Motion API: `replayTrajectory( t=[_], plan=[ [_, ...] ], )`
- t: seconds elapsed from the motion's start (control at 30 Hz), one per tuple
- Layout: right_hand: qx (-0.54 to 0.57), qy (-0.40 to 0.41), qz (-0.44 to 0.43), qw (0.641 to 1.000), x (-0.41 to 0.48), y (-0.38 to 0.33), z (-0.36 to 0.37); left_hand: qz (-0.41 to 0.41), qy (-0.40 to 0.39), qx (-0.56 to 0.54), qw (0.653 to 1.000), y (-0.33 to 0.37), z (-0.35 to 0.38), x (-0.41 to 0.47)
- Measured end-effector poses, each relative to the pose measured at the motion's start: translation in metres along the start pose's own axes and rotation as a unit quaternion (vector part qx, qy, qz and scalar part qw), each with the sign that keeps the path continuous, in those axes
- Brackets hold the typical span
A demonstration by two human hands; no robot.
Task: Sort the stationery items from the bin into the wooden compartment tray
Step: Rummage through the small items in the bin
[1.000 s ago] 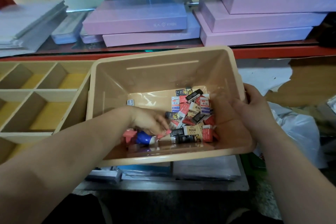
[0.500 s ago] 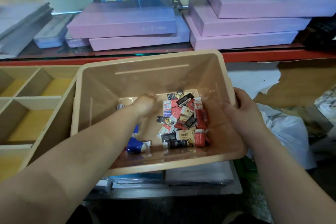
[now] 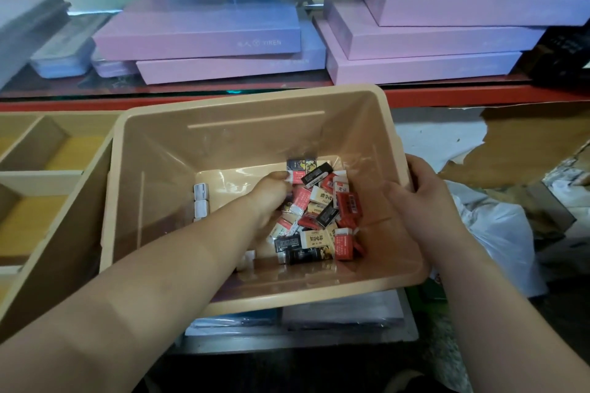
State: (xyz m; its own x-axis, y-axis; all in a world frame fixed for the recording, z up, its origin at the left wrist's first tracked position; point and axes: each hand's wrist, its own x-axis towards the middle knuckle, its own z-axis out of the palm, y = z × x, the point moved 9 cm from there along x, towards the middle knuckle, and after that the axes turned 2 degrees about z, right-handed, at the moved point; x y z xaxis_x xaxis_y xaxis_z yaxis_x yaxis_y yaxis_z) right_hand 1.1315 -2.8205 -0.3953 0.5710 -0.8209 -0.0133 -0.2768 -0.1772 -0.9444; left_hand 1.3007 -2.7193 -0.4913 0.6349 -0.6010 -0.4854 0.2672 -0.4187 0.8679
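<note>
A beige plastic bin [image 3: 255, 99] sits in the middle, tilted toward me. On its floor lies a heap of small erasers [image 3: 322, 220] in red, white and black wrappers. My left hand [image 3: 271, 195] reaches down inside the bin, and its fingers curl into the left side of the heap; the fingertips are hidden. My right hand [image 3: 424, 198] grips the bin's right rim, thumb inside the wall. The wooden compartment tray [image 3: 41, 174] stands against the bin's left side, with yellow-floored sections that look empty.
Two or three small white items [image 3: 201, 201] lie at the left of the bin floor. Pink flat boxes [image 3: 198, 29] are stacked on a red shelf behind. Torn cardboard and a white plastic bag [image 3: 498, 233] lie to the right. Wrapped packs [image 3: 341, 309] are under the bin.
My left hand moved from the blue item at the bin's near side up and right into the eraser heap. That blue item is now hidden under my forearm. The right hand kept its hold.
</note>
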Motion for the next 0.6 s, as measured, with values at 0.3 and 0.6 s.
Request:
replayTrajectory(
  t=[0.3,0.6],
  plan=[
    [0.002,0.001,0.006,1.0,0.0,0.0,0.001,0.087,-0.044,0.146,0.984,0.009,0.012,0.001],
    [0.0,0.002,0.007,1.0,-0.002,-0.003,0.001,0.096,0.083,0.379,0.917,0.014,-0.059,0.015]
  ],
)
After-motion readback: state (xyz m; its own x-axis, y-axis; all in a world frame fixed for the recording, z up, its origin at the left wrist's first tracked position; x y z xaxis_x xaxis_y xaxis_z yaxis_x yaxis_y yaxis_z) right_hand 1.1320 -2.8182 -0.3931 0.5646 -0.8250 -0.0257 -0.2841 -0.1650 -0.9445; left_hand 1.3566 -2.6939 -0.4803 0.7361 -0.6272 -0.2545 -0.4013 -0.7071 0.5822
